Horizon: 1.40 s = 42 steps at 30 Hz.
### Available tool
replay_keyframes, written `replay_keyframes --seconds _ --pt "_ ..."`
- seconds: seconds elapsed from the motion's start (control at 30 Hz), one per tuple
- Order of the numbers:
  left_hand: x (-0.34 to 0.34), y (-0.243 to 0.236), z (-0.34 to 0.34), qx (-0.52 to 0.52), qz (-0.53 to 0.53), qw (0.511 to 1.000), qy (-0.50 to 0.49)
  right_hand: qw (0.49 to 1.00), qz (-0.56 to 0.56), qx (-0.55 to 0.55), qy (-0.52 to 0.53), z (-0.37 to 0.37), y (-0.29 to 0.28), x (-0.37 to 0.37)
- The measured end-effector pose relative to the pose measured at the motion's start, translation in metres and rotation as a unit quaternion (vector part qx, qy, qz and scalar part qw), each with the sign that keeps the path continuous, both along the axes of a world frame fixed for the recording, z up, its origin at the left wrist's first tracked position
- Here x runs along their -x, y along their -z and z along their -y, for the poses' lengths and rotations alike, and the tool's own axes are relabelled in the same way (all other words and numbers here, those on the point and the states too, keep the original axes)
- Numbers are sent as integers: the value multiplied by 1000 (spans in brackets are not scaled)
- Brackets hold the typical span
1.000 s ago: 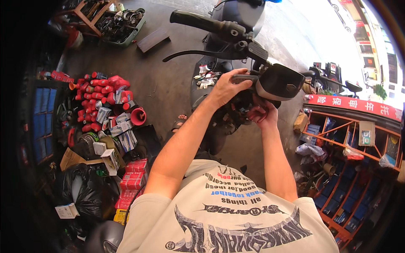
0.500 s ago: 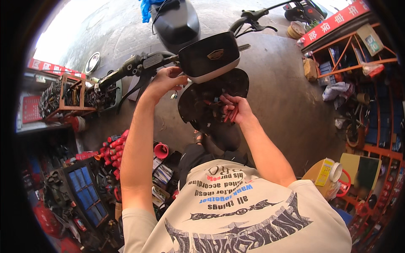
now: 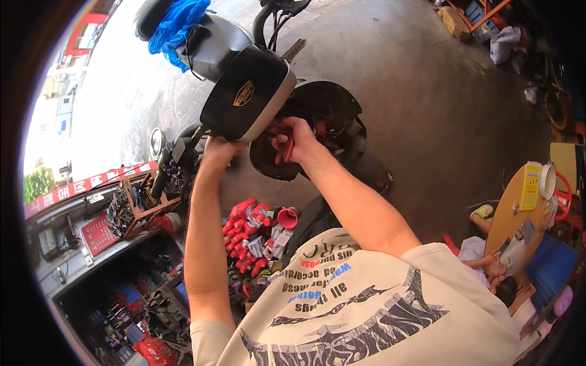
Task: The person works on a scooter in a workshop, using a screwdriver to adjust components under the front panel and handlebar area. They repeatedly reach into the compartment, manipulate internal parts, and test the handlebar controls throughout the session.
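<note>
Ahead of me stands an electric scooter whose black front housing (image 3: 229, 100) has a gold emblem and a pale rim. My left hand (image 3: 221, 152) is at the housing's lower left corner, its fingers tucked behind the edge and mostly hidden. Just below the pale rim, my right hand (image 3: 299, 139) is closed around red-handled pliers (image 3: 287, 150). The pliers' jaws cannot be seen. A black curved body panel (image 3: 326, 100) with an open, dark inside and some reddish parts lies beyond and beside the right hand.
Blue plastic (image 3: 177, 30) covers part of the scooter seat. Red bottles (image 3: 244, 235) crowd the floor at left, near a cluttered workbench (image 3: 79, 268). On the right, a person (image 3: 479, 253) sits by a round wooden table (image 3: 513, 207). A handlebar (image 3: 265, 24) sticks out at the top.
My view has turned, so the scooter now appears tilted. The right hand, still holding the pliers, has come close to the left under the housing. The left fingers have gone behind its edge.
</note>
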State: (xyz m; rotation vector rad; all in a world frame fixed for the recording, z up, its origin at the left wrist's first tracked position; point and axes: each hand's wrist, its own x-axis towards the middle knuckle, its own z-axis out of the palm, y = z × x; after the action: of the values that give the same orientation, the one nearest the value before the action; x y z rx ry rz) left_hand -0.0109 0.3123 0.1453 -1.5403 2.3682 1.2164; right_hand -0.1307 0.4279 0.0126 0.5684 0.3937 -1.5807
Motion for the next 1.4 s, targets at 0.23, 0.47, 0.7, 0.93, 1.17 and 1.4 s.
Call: replay_keyframes --seconds 0.23,0.47,0.7,0.93,1.17,1.4 --pt "0 15 -9 -5 -45 998 -43 996 45 -37 70 16 -5 -11" --pt "0 15 -9 -29 -72 995 -66 981 102 -70 149 36 -6 -18" --pt "1 10 -19 -75 -142 985 -56 980 102 -68 156 40 7 -22" --pt "-4 18 -6 -13 -109 993 -40 992 51 -44 110 26 0 -13" --pt "-2 15 -13 -64 -176 981 -46 994 71 -4 81 26 4 2" --pt "-5 22 -15 -98 -242 962 -74 991 54 3 124 29 1 -7"
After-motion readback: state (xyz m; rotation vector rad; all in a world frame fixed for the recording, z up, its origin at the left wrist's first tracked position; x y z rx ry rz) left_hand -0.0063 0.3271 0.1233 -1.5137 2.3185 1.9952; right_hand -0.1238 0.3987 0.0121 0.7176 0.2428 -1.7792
